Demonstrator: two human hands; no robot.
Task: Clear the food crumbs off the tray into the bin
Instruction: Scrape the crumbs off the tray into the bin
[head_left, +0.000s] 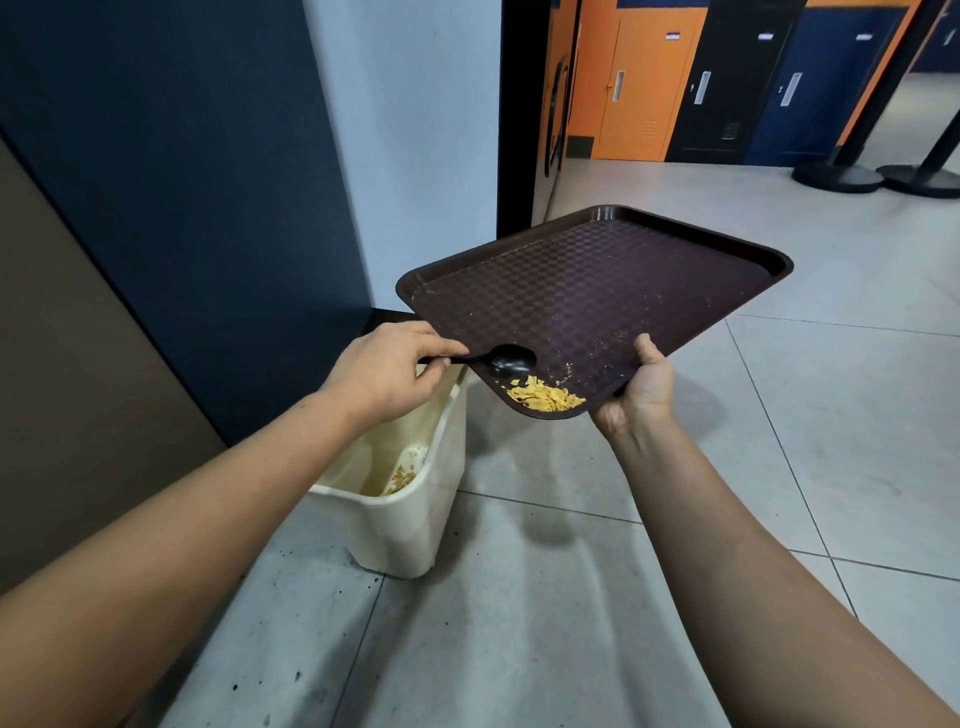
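Pale floor tiles (649, 597) carry a cream bin (410, 519) at lower centre. Above it, the right hand (641, 389) grips the tilted tray (649, 244); left-hand fingers (415, 358) pinch a black spoon (506, 359) beside crumbs (545, 399) piled in the tray's lowest corner.

One tray (649, 260), one spoon (511, 358), one bin (410, 525), two hands (387, 371)

Head view, downward, close above hands

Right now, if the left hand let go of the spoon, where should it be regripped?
By the thin handle end, from the left: the spoon lies with its bowl on the tray near the crumbs, handle sticking out past the tray's left edge, where the left hand already pinches it.
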